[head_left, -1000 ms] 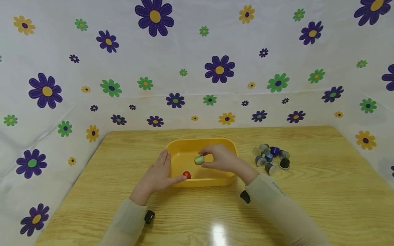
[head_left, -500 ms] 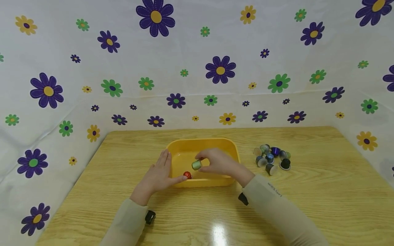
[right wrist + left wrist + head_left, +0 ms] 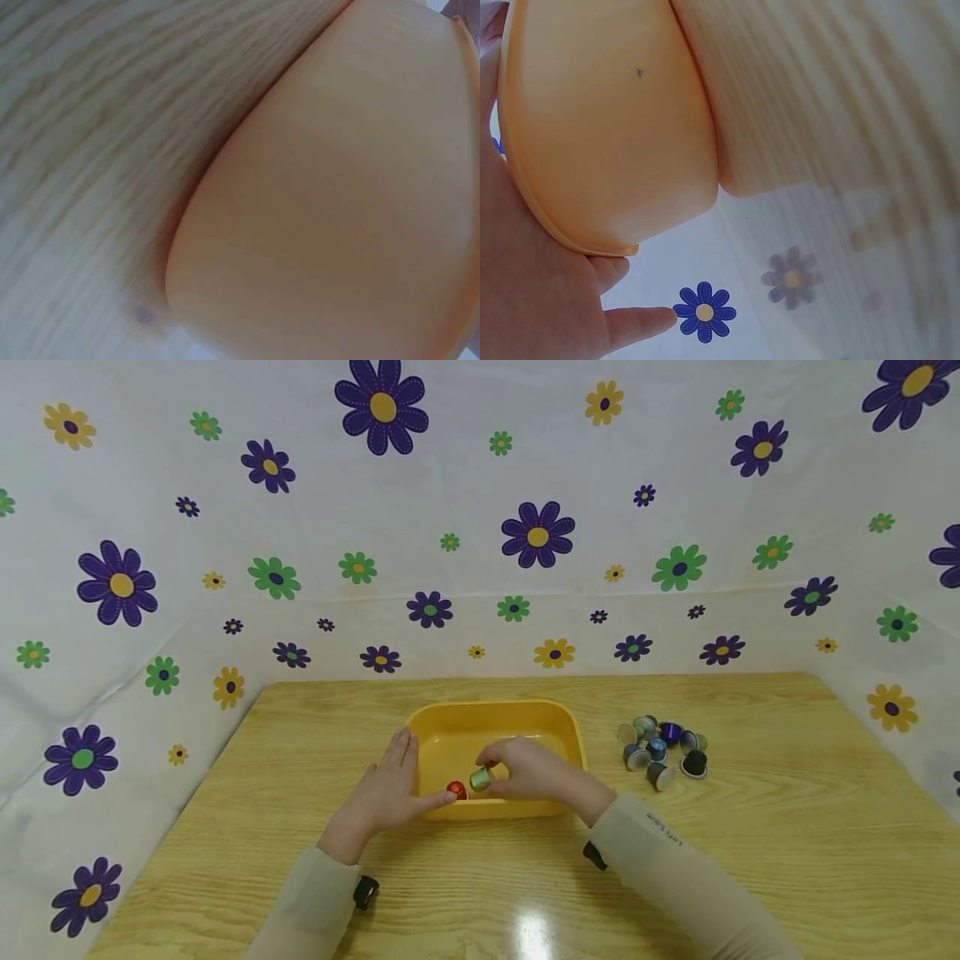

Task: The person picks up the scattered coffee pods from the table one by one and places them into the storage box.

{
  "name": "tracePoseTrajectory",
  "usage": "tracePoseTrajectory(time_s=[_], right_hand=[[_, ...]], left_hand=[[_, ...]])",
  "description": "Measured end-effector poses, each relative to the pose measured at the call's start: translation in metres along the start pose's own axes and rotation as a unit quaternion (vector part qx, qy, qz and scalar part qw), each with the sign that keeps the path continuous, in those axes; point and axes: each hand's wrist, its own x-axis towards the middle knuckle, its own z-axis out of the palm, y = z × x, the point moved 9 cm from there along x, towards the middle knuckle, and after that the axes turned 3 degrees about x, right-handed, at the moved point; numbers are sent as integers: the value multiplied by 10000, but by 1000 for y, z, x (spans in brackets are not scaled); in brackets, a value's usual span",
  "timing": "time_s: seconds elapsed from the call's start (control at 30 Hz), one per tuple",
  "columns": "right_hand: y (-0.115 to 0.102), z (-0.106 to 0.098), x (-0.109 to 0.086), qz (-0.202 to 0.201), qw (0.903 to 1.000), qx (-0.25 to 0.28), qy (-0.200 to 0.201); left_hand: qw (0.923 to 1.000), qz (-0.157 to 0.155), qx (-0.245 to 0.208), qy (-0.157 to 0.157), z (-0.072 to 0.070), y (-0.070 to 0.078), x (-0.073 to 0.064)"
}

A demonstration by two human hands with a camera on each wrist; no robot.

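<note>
A yellow plastic bin (image 3: pixel 495 811) stands on the wooden table. Inside it, by the front wall near the left corner, sits a red coffee capsule (image 3: pixel 456 789). My right hand (image 3: pixel 528 768) reaches low into the bin and pinches a light green coffee capsule (image 3: pixel 480 778) between thumb and fingers, just right of the red one. My left hand (image 3: pixel 386 789) rests on the bin's left rim with fingers straight and the thumb stretched along the front rim. The left wrist view shows the bin's outer wall (image 3: pixel 615 127) against this palm; the right wrist view shows mostly the wall (image 3: pixel 322 202).
Right of the bin lies a loose cluster of several coffee capsules, among them a purple one (image 3: pixel 670 732), a blue one (image 3: pixel 656 748) and a black one (image 3: pixel 694 764). A flower-printed cloth (image 3: pixel 465 477) hangs behind and beside the table (image 3: pixel 480 893).
My right hand has lowered the green capsule deeper into the bin, down toward the front wall beside the red capsule. The left hand has stayed on the rim.
</note>
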Motion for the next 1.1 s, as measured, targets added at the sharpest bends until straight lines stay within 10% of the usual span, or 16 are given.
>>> tracePoseTrajectory(time_s=[1.1], right_hand=[[-1,7,2,113,9996,-34,-244]], left_hand=[[10000,-34,-40,30,2,-3,0]])
